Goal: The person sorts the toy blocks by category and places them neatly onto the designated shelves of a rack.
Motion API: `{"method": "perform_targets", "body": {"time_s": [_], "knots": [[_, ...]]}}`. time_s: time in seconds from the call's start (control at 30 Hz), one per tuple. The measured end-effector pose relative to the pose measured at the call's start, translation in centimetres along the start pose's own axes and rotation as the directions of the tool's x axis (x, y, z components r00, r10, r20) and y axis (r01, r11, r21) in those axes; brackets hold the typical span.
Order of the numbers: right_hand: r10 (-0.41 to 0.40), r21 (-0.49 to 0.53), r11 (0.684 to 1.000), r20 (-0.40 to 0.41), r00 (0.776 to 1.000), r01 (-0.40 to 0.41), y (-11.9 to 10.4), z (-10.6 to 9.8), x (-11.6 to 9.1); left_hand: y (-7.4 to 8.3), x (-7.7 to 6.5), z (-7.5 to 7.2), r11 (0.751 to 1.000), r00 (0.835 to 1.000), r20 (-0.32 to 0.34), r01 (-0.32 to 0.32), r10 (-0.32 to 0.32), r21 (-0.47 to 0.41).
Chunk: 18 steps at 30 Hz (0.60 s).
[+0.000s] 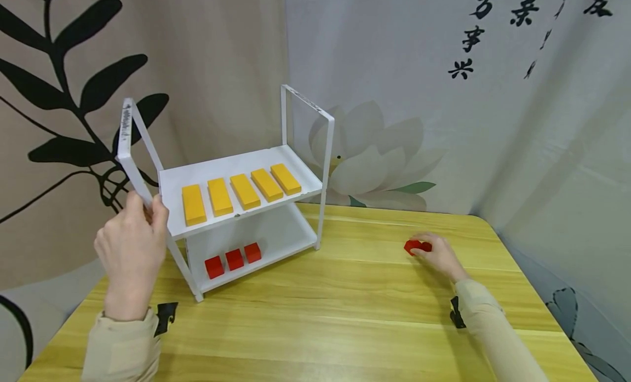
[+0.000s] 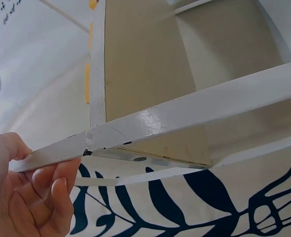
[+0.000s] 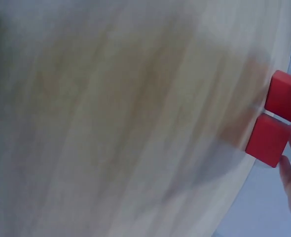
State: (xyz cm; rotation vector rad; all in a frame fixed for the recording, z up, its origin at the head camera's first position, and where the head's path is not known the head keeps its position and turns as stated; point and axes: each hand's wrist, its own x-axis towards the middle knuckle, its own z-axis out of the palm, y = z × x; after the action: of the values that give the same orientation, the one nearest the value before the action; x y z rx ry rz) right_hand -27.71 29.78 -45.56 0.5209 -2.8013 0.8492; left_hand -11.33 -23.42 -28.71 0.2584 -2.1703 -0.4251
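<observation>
My left hand (image 1: 133, 245) grips the near side frame of a white two-tier rack (image 1: 178, 174), with the thumb on one face of the bar and curled fingers on the other in the left wrist view. On the upper shelf several yellow blocks (image 1: 245, 192) lie in a row. Three red cubes (image 1: 234, 259) line the lower shelf's front. Over on the right side of the table, my right hand (image 1: 439, 256) has thumb and fingers around a red cube (image 3: 268, 140). A second red cube (image 3: 284, 96) sits right beside it; the fingers partly cover both in the head view.
The wooden table (image 1: 345, 316) runs under the rack and both hands, its right edge sloping off beyond my right arm. Behind stand a beige curtain (image 1: 222, 58) with dark leaves and a pale curtain (image 1: 394, 53) with a flower and black characters.
</observation>
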Motion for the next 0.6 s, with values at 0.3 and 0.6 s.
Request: {"method": "perform_targets", "body": {"time_s": [0.3, 0.6], "knots": [[0.039, -0.061, 0.997, 0.007, 0.999, -0.038, 0.42, 0.11, 0.01, -0.07, 0.01, 0.04, 1.0, 1.0, -0.002, -0.001, 0.001, 0.001], [0.024, -0.126, 0.992, -0.044, 0.999, -0.029, -0.19, 0.93, 0.34, -0.14, 0.05, 0.07, 1.0, 1.0, -0.014, -0.011, 0.011, 0.0]]}}
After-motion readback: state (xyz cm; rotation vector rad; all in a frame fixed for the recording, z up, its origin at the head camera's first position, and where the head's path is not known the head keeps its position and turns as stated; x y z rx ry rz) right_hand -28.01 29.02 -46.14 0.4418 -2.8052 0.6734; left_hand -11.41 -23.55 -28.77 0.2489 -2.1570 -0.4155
